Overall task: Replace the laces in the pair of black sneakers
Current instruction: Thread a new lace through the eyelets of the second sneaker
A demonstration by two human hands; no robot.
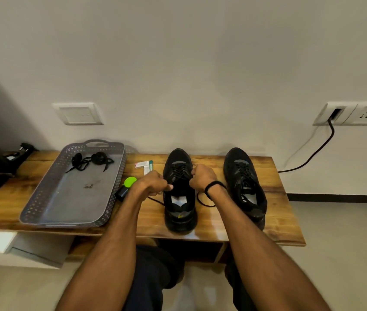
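Wooden surface (146,221), my left hand (152,182) and right hand (202,178) each pinching an end of the lace (180,173), either side of one sneaker (179,217)

L hand (153,182) & R hand (200,178): fingertips curled under, so the exact spot where they pinch the lace (181,173) is hidden. Hands cover the mid sides of the sneaker (179,199) between them. R forearm hides part of the other sneaker (243,176) at the heel. Green & black thing (130,182) partly behind L wrist, can't tell what. Packets (144,164): print too small. Socket plate (357,113) cut off at the frame's right edge.
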